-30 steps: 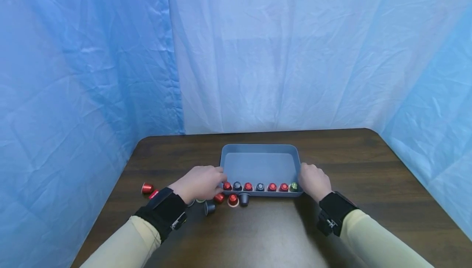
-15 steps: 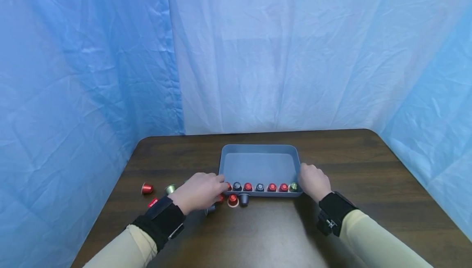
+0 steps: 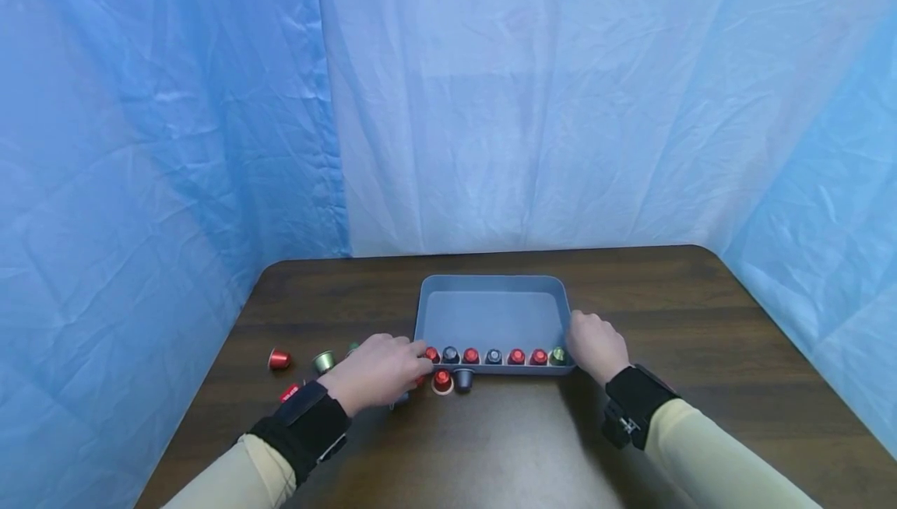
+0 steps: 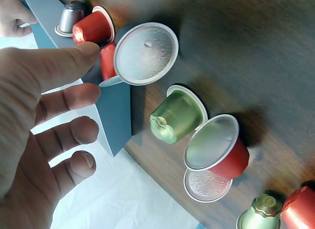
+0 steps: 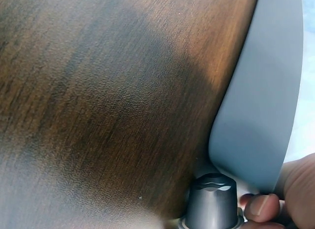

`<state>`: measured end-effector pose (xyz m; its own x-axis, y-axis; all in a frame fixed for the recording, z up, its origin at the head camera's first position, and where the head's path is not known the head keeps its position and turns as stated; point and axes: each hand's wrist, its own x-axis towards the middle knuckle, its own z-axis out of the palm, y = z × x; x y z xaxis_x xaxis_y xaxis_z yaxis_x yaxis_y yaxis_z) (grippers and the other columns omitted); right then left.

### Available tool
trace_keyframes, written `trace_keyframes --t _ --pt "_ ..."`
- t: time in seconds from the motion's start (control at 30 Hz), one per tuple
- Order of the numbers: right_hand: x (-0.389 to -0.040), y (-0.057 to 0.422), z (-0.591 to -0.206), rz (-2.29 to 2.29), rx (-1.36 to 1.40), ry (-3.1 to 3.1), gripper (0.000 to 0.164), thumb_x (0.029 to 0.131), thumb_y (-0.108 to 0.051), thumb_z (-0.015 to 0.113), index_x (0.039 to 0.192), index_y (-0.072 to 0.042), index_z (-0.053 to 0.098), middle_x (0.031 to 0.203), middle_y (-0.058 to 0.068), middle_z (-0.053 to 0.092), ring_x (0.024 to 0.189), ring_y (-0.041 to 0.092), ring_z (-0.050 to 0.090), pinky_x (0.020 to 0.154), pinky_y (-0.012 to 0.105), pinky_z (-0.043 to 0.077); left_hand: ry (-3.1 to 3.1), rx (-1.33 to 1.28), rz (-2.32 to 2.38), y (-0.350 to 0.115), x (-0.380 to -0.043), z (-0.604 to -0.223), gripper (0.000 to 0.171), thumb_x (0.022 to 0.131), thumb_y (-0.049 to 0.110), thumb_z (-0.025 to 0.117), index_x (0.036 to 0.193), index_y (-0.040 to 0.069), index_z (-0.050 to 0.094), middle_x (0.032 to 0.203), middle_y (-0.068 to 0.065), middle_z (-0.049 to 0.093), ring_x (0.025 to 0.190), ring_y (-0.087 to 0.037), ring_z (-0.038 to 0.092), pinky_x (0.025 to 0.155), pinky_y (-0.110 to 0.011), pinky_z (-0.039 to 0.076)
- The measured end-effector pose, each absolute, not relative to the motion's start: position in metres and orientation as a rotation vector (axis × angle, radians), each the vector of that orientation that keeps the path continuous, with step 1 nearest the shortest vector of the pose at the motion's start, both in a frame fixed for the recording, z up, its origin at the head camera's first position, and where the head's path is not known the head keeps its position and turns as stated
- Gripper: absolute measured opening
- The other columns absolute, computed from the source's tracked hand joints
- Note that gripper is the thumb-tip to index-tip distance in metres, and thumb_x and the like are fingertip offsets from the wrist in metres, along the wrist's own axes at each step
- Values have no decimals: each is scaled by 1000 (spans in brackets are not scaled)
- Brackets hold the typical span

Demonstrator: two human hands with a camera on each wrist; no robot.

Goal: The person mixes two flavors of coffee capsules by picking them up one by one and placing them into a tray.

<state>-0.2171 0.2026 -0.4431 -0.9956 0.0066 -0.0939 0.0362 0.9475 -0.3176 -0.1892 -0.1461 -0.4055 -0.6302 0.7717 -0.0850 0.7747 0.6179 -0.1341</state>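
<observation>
A grey-blue tray (image 3: 494,310) carries a row of red, dark and green coffee capsules along its near wall. My left hand (image 3: 384,371) is at the tray's left front corner, fingertips close to the leftmost red capsule (image 3: 432,355). In the left wrist view its thumb and fingers are apart, with nothing between them. My right hand (image 3: 598,344) has its fingers curled at the tray's right front corner, overlapping the side wall. In the right wrist view a dark capsule (image 5: 211,202) is right by those fingertips; I cannot tell whether they hold it too.
In front of the tray are a red capsule (image 3: 442,381) and a dark one (image 3: 463,380). More lie to the left, among them a red capsule (image 3: 279,359) and a green one (image 3: 324,362). Blue curtains (image 3: 532,104) enclose the wooden table (image 3: 504,447).
My left hand has shifted nearer the body and slightly left, lower along the tray's corner, uncovering the green capsule at the left. My right hand has stayed in place.
</observation>
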Motion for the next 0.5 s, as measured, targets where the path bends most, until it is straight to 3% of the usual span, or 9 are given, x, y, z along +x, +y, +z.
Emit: trace_keyframes --t 0.5 --pt "-217 202 -444 -495 25 3016 24 100 -12 62 111 10 62 83 15 64 66 23 62 62 40 58 2793 1347 -453 -146 -189 -411 24 81 32 88 102 23 79 94 4 68 69 -9 55 63 -22 48"
